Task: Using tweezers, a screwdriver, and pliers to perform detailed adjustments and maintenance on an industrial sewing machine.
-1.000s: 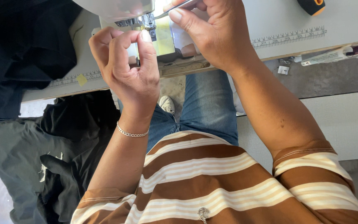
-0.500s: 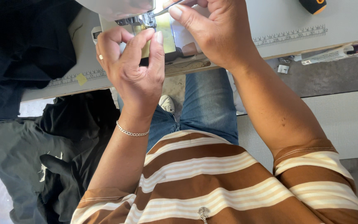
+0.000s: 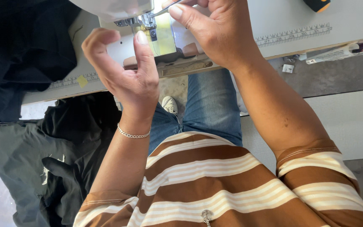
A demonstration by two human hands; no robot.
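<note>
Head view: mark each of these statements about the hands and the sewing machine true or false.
1. The left hand is open, fingers curled, holding nothing. True.
2. The right hand pinches a thin metal tool near the needle area of the sewing machine. True.
3. A bracelet sits on the right wrist. False: it is on the left wrist.
4. Dark fabric lies piled on the table at the person's left. True.
5. The person wears a plain white shirt. False: the shirt is brown with cream stripes.
</note>
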